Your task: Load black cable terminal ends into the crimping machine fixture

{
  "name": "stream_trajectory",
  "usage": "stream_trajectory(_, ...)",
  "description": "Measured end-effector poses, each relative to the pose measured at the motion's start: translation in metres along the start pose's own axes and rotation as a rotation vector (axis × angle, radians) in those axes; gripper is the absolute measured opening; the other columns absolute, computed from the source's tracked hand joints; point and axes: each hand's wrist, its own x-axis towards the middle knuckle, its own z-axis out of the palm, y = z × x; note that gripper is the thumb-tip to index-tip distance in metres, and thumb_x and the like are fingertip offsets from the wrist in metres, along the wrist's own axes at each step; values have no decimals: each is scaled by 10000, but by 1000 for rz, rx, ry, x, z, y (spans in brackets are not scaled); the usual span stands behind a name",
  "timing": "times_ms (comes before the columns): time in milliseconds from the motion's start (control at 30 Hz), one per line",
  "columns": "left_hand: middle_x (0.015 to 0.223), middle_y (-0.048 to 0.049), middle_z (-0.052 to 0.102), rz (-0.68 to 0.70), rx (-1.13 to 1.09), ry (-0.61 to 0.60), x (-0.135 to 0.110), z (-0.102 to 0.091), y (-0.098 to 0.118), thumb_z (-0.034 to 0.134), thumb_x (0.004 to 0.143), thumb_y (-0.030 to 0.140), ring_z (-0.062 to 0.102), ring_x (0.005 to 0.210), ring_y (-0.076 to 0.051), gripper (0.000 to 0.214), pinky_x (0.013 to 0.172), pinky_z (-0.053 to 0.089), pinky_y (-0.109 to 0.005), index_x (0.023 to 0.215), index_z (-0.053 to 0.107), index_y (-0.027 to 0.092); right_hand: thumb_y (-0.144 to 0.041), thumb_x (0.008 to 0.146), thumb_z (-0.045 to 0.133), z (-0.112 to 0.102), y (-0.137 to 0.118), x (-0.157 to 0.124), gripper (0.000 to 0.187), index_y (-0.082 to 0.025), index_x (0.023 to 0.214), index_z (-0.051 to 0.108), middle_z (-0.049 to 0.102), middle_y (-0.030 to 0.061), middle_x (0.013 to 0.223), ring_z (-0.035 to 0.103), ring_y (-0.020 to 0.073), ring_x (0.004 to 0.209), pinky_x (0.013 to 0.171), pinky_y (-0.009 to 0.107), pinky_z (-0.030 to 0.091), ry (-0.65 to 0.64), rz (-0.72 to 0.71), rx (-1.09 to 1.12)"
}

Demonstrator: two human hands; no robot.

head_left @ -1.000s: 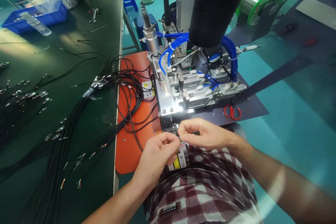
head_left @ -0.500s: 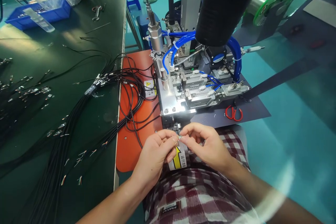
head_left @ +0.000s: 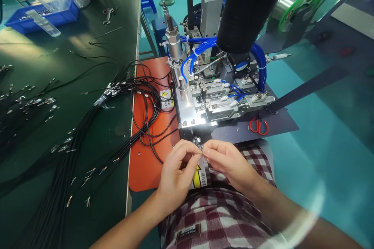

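Observation:
Thumb and fingers of my left hand (head_left: pixel 179 171) are pinched on the thin coloured wires (head_left: pixel 202 153) of a cable end. Opposite it, my right hand (head_left: pixel 226 159) pinches the same wires, its fingertips almost touching the left ones. Most of the wire ends are hidden by the fingers. A black cable (head_left: pixel 156 155) runs across the orange board to behind my left hand. Just beyond the fingertips stands the metal machine (head_left: pixel 189 114), and a label with a yellow arrow (head_left: pixel 198 179) lies below the hands.
Bundled black cables (head_left: pixel 78 124) with stripped coloured ends lie on the dark table (head_left: pixel 117 202) at left. They spread over the orange board (head_left: pixel 146 179). Red-handled scissors (head_left: pixel 258 126) lie right of the machine. A blue bin (head_left: pixel 67 11) and solder spool (head_left: pixel 292 6) stand farther back.
Both hands have shifted slightly, the left one turning and moving right. The fingers have closed further over the coloured wires, so less of them shows. The view has moved a little.

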Motion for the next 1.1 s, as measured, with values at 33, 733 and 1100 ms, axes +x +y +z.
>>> stream_trajectory(33,860,-34,559,-19,-21,-29,2,-1,0,573,862,228,520,756,-142,85,631,412,-228,813,625,181,-387,786,644,-1,0,0,268,-171,686,522,321,-95,515,193,65,458,421,231,123,1,5,4)
stream_trajectory(733,832,-23,561,116,515,-87,22,-15,-6,487,899,157,560,773,-149,101,686,461,-254,861,573,193,-475,768,639,-14,7,28,323,-191,667,525,387,-69,541,268,85,464,438,248,205,132,-78,-185)
stream_trajectory(1100,927,-76,600,426,732,-231,28,-31,-30,416,911,85,602,830,-166,315,715,520,-259,1136,618,170,-471,740,650,-20,9,38,322,-185,657,528,442,-57,526,326,83,447,432,240,228,162,-41,-206)
